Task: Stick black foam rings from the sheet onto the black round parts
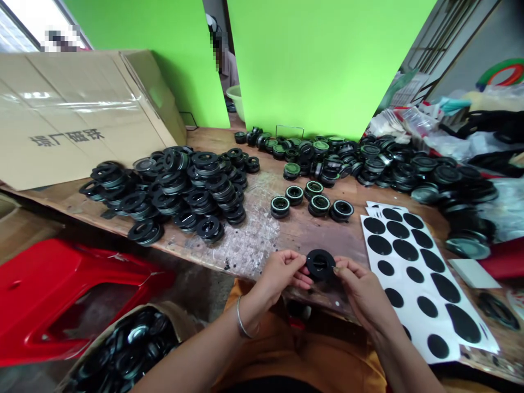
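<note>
A black ring-shaped part is held between both hands over the front edge of the wooden table. The fingers of my left hand pinch its left rim, and those of my right hand grip its right rim. Just behind it stand several small round black parts with pale rings on top. To the right of my right hand lie white sheets bearing black round stickers.
Stacked black parts fill the table's left side; more parts line the back. A cardboard box stands at left, above a red stool and a filled box. Behind green panels, a person is partly visible.
</note>
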Tool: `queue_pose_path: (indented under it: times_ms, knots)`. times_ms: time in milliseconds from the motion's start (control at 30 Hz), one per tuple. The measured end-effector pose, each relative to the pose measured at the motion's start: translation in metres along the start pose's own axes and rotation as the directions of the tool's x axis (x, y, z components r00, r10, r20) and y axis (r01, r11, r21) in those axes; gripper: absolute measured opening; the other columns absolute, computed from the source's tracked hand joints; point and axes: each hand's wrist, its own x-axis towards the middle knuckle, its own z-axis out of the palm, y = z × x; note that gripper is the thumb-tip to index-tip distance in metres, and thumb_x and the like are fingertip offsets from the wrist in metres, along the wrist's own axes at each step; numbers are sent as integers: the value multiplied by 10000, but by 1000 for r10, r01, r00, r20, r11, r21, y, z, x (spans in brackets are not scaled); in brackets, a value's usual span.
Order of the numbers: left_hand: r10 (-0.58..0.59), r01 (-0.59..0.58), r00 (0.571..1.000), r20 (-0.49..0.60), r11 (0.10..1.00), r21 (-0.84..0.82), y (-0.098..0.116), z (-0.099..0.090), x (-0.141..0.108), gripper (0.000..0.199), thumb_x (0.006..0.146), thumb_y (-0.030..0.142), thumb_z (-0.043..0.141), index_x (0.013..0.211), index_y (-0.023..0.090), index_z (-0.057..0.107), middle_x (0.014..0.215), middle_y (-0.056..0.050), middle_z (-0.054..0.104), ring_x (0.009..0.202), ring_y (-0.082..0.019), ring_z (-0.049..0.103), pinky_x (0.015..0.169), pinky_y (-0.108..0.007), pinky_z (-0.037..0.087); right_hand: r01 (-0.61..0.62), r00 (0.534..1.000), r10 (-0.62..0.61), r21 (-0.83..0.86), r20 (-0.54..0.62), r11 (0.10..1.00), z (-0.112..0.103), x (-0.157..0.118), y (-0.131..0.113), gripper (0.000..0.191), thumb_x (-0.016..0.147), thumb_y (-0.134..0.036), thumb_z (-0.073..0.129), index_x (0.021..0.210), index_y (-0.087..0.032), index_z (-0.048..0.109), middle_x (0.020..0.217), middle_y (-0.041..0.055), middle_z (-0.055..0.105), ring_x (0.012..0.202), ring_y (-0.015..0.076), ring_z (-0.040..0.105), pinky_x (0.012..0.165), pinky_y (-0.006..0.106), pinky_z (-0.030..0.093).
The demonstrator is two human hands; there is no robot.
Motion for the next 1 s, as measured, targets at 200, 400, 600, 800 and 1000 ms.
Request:
queue_pose_path:
  times_ms: [200, 400, 600, 800, 1000]
  knots:
    - [0, 0, 1000, 9, 1000, -7, -1, -2, 1, 443, 678, 498, 761, 798, 125, 554, 670, -44, 636, 539, -158, 661, 502, -249, 546, -24, 998, 24, -1, 53, 1000, -3, 4, -1, 157, 680, -305, 716, 626, -189, 624, 960, 29, 598, 908, 189, 522, 823, 277, 417]
    - [-1, 1, 1000, 14, 1000, -6, -1, -2, 1, 421, 696, 477, 750, 804, 120, 555, 668, -42, 636, 538, -152, 659, 501, -244, 552, -77, 996, 75, 38, 51, 996, -2, 4, -4, 168, 660, -296, 739, 614, -183, 623, 934, 20, 581, 850, 167, 490, 760, 250, 395]
    - [-3, 3, 1000, 8, 1000, -8, -1, -1, 1, 416, 703, 470, 751, 807, 119, 555, 671, -41, 637, 537, -149, 660, 498, -236, 554, -71, 996, 69, 23, 55, 997, 1, 3, -8, 170, 655, -304, 730, 612, -182, 620, 870, 19, 586, 786, 164, 486, 719, 253, 393]
    - [7, -7, 1000, -11, 1000, 11, 0, -1, 1, 430, 684, 462, 770, 820, 113, 560, 655, -33, 631, 527, -148, 658, 487, -229, 555, -55, 998, 55, -21, 27, 998, 2, 3, -5, 175, 669, -299, 711, 628, -179, 591, 871, 9, 581, 795, 160, 486, 726, 250, 379]
    - [21, -19, 999, -30, 999, 39, 0, 2, 2, 305, 729, 348, 724, 795, 132, 519, 616, 0, 601, 507, -149, 652, 464, -231, 551, 24, 999, -30, -181, -28, 983, 5, 1, -7, 197, 678, -318, 660, 609, -183, 533, 905, 31, 587, 804, 175, 506, 718, 271, 379]
